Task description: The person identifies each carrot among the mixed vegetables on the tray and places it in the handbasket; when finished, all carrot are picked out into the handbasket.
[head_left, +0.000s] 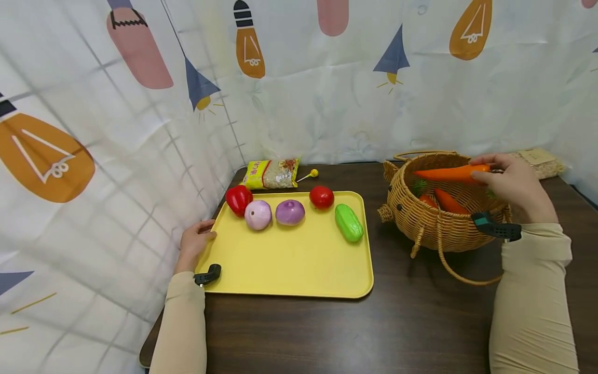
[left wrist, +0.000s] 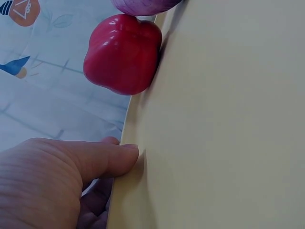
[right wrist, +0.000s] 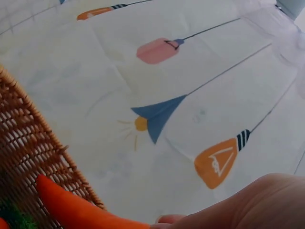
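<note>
My right hand [head_left: 522,188] pinches an orange carrot [head_left: 444,174] by its thick end, over the mouth of a pig-shaped wicker basket [head_left: 420,224]. In the right wrist view, the carrot's tip [right wrist: 52,188] points past the woven wall. More carrots [head_left: 450,201] with green tops lie inside the basket. At the left, my left hand [head_left: 195,244] grips the edge of a yellow tray [head_left: 289,265], thumb over the rim and fingers underneath. Along the tray's far side sit a red bell pepper [head_left: 239,200], a pale onion [head_left: 258,215], a purple onion [head_left: 290,212] and a tomato [head_left: 322,198].
A green cucumber-like vegetable [head_left: 348,222] lies at the tray's right side. Behind the tray are a yellow snack bag [head_left: 272,174] and a yellow lollipop [head_left: 314,173]. Another bag [head_left: 542,162] stands behind the basket. The basket's rope handle [head_left: 460,278] droops onto the dark table [head_left: 355,337].
</note>
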Demonstrator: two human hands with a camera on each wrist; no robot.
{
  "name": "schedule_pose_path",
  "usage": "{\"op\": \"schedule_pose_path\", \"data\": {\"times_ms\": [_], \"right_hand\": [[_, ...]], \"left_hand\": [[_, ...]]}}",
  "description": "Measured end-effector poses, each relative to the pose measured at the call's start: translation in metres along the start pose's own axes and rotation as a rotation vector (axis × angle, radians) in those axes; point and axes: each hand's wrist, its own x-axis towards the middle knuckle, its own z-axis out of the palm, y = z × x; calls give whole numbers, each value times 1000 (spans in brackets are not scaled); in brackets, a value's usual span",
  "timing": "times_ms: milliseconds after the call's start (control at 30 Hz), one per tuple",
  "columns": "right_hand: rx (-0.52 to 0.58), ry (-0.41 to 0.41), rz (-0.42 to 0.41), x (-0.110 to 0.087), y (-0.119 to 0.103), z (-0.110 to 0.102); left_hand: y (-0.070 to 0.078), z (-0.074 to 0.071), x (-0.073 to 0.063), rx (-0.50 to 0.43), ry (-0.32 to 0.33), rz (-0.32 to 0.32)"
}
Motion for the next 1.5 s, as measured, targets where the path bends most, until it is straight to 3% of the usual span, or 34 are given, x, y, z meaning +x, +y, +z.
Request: {"op": "schedule_pose_path", "data": {"times_ms": [400, 667, 1067, 1300, 1500], "right_hand": [[-131, -55, -25, 6, -11, 15], [-169, -49, -37, 8, -14, 19], [-141, -220, -18, 13, -16, 28], [-113, -209, -14, 13, -16, 29], [2, -180, -12, 7, -20, 26]], "left_hand": [[0, -1, -2, 5, -1, 26], [1, -1, -2, -8, -10, 25], [0, -1, -2, -1, -10, 35], [1, -1, -2, 1, -10, 26], [0, -1, -2, -4, -18, 31]]}}
